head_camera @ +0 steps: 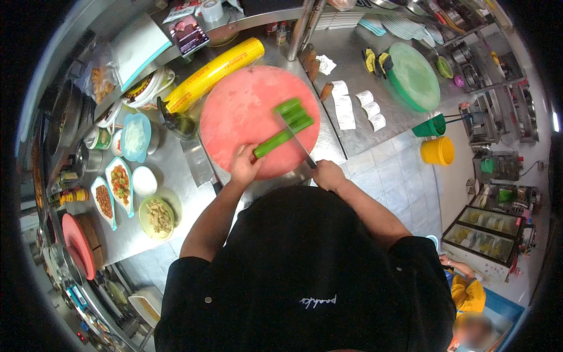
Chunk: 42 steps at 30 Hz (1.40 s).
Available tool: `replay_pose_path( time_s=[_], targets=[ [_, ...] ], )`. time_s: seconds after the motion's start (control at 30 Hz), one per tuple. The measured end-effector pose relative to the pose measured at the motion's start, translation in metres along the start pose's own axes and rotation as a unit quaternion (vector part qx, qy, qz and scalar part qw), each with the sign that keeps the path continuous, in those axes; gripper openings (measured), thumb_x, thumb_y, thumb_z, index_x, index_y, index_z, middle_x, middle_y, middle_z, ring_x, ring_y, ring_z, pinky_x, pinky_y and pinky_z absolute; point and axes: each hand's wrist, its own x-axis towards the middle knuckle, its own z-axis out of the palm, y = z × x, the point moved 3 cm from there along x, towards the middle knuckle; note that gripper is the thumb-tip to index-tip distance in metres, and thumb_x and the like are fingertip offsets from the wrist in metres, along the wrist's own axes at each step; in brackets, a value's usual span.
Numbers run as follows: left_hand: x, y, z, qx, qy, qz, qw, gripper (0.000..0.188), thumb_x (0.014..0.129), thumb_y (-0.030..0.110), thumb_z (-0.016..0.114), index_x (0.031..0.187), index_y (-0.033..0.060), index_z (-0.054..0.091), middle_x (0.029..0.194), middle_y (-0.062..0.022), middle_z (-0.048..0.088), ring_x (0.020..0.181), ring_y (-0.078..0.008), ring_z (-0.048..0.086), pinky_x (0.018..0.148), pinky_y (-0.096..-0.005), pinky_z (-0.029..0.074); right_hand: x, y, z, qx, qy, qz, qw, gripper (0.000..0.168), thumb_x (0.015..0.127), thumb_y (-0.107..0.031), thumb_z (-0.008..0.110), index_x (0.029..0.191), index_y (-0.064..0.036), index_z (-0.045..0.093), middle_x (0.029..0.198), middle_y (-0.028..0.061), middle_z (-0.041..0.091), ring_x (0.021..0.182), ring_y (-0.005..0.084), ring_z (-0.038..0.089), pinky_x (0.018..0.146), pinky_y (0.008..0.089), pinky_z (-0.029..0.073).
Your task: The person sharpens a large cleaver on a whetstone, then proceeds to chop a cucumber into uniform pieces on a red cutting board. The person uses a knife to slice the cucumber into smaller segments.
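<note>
A round pink cutting board (237,105) lies before me on the steel counter. My right hand (329,175) grips the dark handle of a kitchen knife (299,143). Its blade slants up and left across a long green vegetable (275,144), perhaps a cucumber, though the picture does not settle this. My left hand (245,163) steadies that piece's lower left end with its fingertips. Beyond the blade, several cut green lengths (290,112) lie side by side on the board's right half, slightly blurred.
A yellow roll of wrap (215,75) lies along the board's far left edge. Left of it are a bowl of pale strips (158,218), a white bowl (144,181) and dishes of food (119,182). Paper slips (344,108) and a green board (414,77) occupy the right counter. Another person (468,292) is at lower right.
</note>
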Motion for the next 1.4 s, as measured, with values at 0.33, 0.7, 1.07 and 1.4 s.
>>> replay_pose_path(
  time_s=[0.33,0.7,1.07,1.4],
  targets=[
    [-0.001,-0.007,0.001,0.032,-0.039,0.017,0.999,0.052,0.074,0.023,0.079,0.118,0.0012,0.061,0.114,-0.0193,0.06,0.107,-0.0383,0.058,0.092,-0.0441,0.048,-0.03,0.024,-0.038,0.076,0.116,-0.018,0.99,0.03,0.088,-0.029,0.06,0.09,0.0,0.068,0.086,0.0242,0.067,0.083,0.0426,0.065,0.074,0.0499,0.052],
    [0.126,0.092,0.074,0.286,-0.148,0.048,0.946,0.096,0.071,0.046,0.079,0.148,0.0125,0.033,0.15,-0.0196,0.032,0.14,-0.0382,0.029,0.114,-0.0523,0.026,-0.025,0.071,-0.026,0.292,0.039,0.064,0.954,0.035,0.092,-0.03,0.061,0.089,0.004,0.068,0.07,0.0224,0.065,0.068,0.0367,0.067,0.066,0.0458,0.052],
    [0.164,0.044,0.053,0.337,-0.205,-0.142,0.908,0.101,0.066,0.057,0.076,0.152,0.0271,0.031,0.148,-0.0274,0.031,0.138,-0.0431,0.031,0.112,-0.0587,0.025,-0.002,0.106,-0.024,0.306,0.098,0.006,0.947,0.029,0.095,-0.022,0.062,0.078,0.002,0.062,0.056,0.0105,0.058,0.048,0.02,0.059,0.049,0.0367,0.046],
    [0.16,-0.036,-0.053,0.383,-0.099,-0.137,0.908,0.108,0.066,0.052,0.08,0.155,0.0308,0.022,0.156,-0.0172,0.022,0.146,-0.0336,0.022,0.115,-0.0552,0.026,0.055,0.071,-0.082,0.116,0.013,-0.09,0.989,0.032,0.088,-0.029,0.063,0.088,0.003,0.068,0.083,0.0276,0.066,0.082,0.0457,0.064,0.073,0.0488,0.052]
  ],
)
